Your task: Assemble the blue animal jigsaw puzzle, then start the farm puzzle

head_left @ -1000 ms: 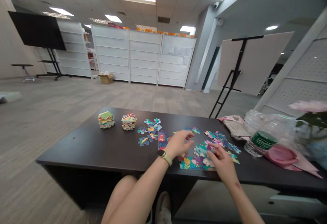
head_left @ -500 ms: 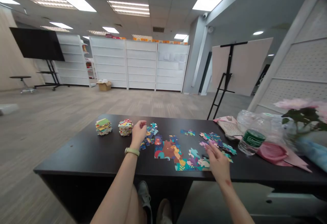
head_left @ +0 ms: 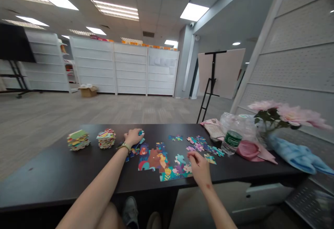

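My left hand (head_left: 133,137) reaches over the loose pieces at the left, its fingers closed on a small teal-and-white puzzle piece (head_left: 141,132). Several dark blue pieces (head_left: 135,151) lie partly hidden under that hand and wrist. In the middle of the table lies a partly joined jigsaw puzzle (head_left: 153,158) with a brown figure and sea-coloured shapes. My right hand (head_left: 200,168) is beside its lower right corner, thumb and fingers pinched together; what they hold, if anything, is hidden. More loose pieces (head_left: 199,146) lie beyond the right hand, and a small joined strip (head_left: 175,138) lies behind the puzzle.
Two stacks of puzzle pieces, one (head_left: 78,140) farther left and one (head_left: 106,138) nearer, stand on the dark table (head_left: 62,173). At the right are a bottle with a green label (head_left: 231,142), pink wrapping (head_left: 250,150), a blue cloth (head_left: 294,152) and pink flowers (head_left: 292,114).
The view has turned right. My left hand has come down onto the small puzzle piece. My right hand has drawn back from the right-hand pieces, its fingers now curled into a pinch.
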A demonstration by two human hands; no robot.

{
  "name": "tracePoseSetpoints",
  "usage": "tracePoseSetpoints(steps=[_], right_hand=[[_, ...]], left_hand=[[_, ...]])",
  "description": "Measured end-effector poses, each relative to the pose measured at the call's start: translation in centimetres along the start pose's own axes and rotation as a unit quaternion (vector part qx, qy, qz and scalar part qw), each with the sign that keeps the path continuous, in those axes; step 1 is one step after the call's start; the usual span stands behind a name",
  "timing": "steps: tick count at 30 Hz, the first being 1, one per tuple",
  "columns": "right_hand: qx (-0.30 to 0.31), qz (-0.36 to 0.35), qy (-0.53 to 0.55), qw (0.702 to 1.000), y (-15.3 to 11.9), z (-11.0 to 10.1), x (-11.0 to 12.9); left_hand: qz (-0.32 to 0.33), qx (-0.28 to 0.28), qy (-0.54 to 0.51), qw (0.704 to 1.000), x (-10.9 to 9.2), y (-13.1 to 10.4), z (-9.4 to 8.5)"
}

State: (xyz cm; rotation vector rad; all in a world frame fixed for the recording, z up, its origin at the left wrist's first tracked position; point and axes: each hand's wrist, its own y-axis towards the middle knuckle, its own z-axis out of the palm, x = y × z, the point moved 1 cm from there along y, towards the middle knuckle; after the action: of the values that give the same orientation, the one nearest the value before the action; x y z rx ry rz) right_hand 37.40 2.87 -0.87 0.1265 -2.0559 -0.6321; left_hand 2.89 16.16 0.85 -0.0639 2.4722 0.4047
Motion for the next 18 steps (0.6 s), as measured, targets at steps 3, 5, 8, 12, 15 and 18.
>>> tracePoseSetpoints(steps=[3, 5, 8, 12, 15, 18], right_hand=[[0.007, -0.009, -0.004, 1.000, -0.2, 0.1, 0.9], [0.006, -0.008, -0.004, 1.000, -0.3, 0.2, 1.2], [0.004, -0.009, -0.007, 1.000, -0.3, 0.3, 1.3], [0.012, -0.018, -0.020, 1.000, -0.4, 0.4, 1.3], [0.006, -0.019, -0.023, 1.000, -0.4, 0.3, 1.3], [0.003, -0.021, -0.012, 1.000, -0.5, 0.2, 1.5]], left_hand=[[0.032, 0.018, 0.003, 0.999, 0.4, 0.6, -0.1], [0.069, 0.022, -0.004, 0.997, -0.3, 0.2, -0.3], [0.140, 0.028, -0.024, 0.989, -3.4, -2.5, 0.2], [0.300, 0.108, -0.031, 0.947, -8.8, -8.6, 2.8], [0.319, 0.149, 0.007, 0.936, -10.5, -11.4, 4.5], [0.301, 0.156, 0.018, 0.941, -10.6, -11.9, 4.9]])
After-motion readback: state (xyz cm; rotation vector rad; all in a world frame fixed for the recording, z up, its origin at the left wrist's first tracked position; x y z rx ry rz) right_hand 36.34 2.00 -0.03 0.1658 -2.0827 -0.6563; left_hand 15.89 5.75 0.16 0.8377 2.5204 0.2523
